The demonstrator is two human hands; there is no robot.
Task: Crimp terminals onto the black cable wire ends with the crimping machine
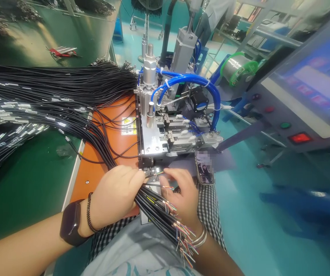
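My left hand (119, 188) is closed around a bundle of black cables (153, 203), low in the middle of the view. The cables' stripped ends, with thin coloured wires (183, 232), fan out toward my lap. My right hand (182, 191) is closed too, its thumb and forefinger pinching the thin wire end (160, 173) of one cable that sticks out from the bundle. Both hands are just in front of a soldering-type machine (153, 142) with metal clamps and blue air hoses, close to its small front fixture (151, 174).
Many more black cables (67, 82) lie across the green table (53, 161) and orange machine base (107, 111). A phone (205, 170) is right of my right hand. A control panel (305, 96) and a wire spool (236, 69) stand to the right. Another person (213, 19) is behind.
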